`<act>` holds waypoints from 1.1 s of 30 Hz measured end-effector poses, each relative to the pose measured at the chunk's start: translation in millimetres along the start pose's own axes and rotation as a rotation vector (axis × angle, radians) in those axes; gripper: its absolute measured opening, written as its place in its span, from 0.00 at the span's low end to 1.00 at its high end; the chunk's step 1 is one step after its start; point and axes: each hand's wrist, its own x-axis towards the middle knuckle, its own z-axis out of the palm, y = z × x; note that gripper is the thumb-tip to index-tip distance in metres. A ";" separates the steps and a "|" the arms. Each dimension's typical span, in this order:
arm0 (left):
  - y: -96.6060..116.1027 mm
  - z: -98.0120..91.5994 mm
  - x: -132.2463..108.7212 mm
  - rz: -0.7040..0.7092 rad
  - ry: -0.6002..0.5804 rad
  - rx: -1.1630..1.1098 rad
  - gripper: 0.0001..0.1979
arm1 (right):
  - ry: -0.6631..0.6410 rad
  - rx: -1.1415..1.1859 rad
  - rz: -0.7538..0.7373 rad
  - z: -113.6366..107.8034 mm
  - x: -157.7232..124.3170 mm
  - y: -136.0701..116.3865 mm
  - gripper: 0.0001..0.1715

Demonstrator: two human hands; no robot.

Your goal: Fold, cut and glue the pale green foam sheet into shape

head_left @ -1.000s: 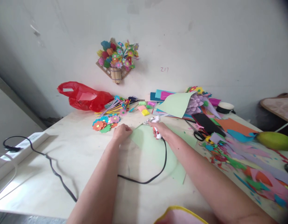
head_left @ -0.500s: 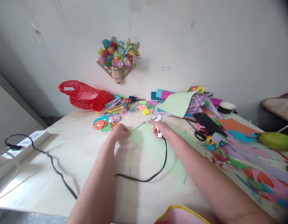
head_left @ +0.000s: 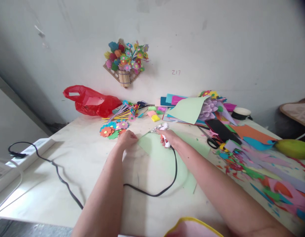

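My right hand (head_left: 169,137) is wrapped round a white hot glue gun (head_left: 166,141), its nozzle pointing left along the far edge of a light green sheet (head_left: 154,148). The sheet lies flat on the table, partly covered by my right forearm. With fingers closed, my left hand (head_left: 128,139) pinches the sheet's left corner. From the gun's handle a black cord (head_left: 176,168) loops down and runs behind my left forearm.
Paper flowers (head_left: 110,130) lie beyond my left hand, near a red plastic bag (head_left: 93,102). A wrapped green bouquet (head_left: 188,108), scissors (head_left: 212,143), a phone (head_left: 222,131) and coloured scraps (head_left: 256,164) cover the right side. A power strip (head_left: 31,154) sits at left.
My right hand has moved the glue gun a little left along the sheet's far edge, closer to my left hand. The left hand keeps its place at the corner.
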 end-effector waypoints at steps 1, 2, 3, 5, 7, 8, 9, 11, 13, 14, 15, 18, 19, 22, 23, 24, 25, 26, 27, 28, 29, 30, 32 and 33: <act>-0.3 0.1 0.0 -0.002 -0.002 -0.002 0.10 | -0.008 -0.002 0.002 0.9 -0.5 -0.3 0.21; -0.4 0.1 -0.1 -0.005 -0.003 -0.004 0.10 | -0.017 -0.003 0.003 1.8 -1.2 -0.7 0.21; -0.3 -0.1 -0.2 -0.010 -0.005 -0.006 0.10 | -0.027 -0.003 0.003 2.8 -2.1 -1.1 0.21; 0.1 -0.8 -0.6 -0.015 -0.007 -0.007 0.10 | -0.042 -0.004 0.004 5.0 -3.8 -1.8 0.21; 0.5 -1.4 -1.0 -0.017 -0.010 -0.005 0.10 | -0.052 -0.012 0.013 7.2 -5.2 -2.2 0.20; 0.6 -1.5 -1.2 -0.016 -0.011 -0.006 0.10 | -0.056 -0.019 0.019 8.1 -5.7 -2.2 0.20; 0.5 -1.5 -1.3 -0.016 -0.011 -0.008 0.10 | -0.061 -0.026 0.022 8.8 -6.0 -2.3 0.20; -0.3 -1.1 -1.2 -0.016 -0.009 -0.013 0.10 | -0.065 -0.029 0.017 8.9 -6.1 -2.4 0.21; -1.4 -0.4 -0.8 -0.013 -0.009 -0.015 0.10 | -0.047 -0.016 0.004 7.2 -5.9 -2.6 0.21; -2.0 0.0 -0.5 -0.013 -0.006 -0.014 0.10 | -0.030 -0.007 -0.002 5.8 -5.6 -2.7 0.21; -2.4 0.3 -0.2 -0.012 -0.005 -0.011 0.10 | -0.010 0.001 -0.006 4.0 -5.2 -2.7 0.21; -2.6 0.7 0.2 -0.007 -0.008 0.000 0.11 | 0.045 0.008 -0.005 -1.8 -2.7 -2.1 0.21; -2.5 0.6 0.1 -0.005 -0.011 0.004 0.11 | 0.059 0.004 -0.002 -3.6 -1.6 -1.6 0.21; -2.2 -0.7 -0.3 -0.007 -0.010 0.014 0.11 | 0.083 -0.006 0.002 -7.1 2.0 0.6 0.22; -2.5 -1.7 -0.5 -0.018 -0.010 0.018 0.11 | 0.083 -0.006 -0.002 -7.7 3.0 1.3 0.22; -3.0 -2.9 -0.8 -0.032 -0.016 0.020 0.11 | 0.082 -0.005 -0.006 -8.0 3.8 2.0 0.22; -3.8 -4.3 -1.1 -0.047 -0.027 0.021 0.11 | 0.079 -0.003 -0.010 -8.1 4.3 2.6 0.22; -4.8 -5.8 -1.5 -0.057 -0.041 0.020 0.11 | 0.076 -0.002 -0.013 -8.0 4.7 3.0 0.22; -5.9 -7.2 -1.9 -0.062 -0.057 0.020 0.11 | 0.074 -0.001 -0.014 -7.8 4.8 3.3 0.22; -7.1 -8.4 -2.2 -0.059 -0.070 0.020 0.11 | 0.073 -0.001 -0.015 -7.5 4.7 3.5 0.22; -8.3 -9.3 -2.5 -0.051 -0.080 0.021 0.10 | 0.072 -0.002 -0.017 -7.3 4.6 3.6 0.22; -9.3 -9.8 -2.7 -0.044 -0.086 0.022 0.10 | 0.071 -0.004 -0.018 -7.0 4.4 3.7 0.22; -10.5 -10.1 -2.8 -0.036 -0.088 0.023 0.10 | 0.064 -0.009 -0.021 -6.4 4.2 3.8 0.22; -10.7 -9.9 -2.8 -0.035 -0.088 0.021 0.10 | 0.059 -0.012 -0.021 -6.1 4.1 3.8 0.22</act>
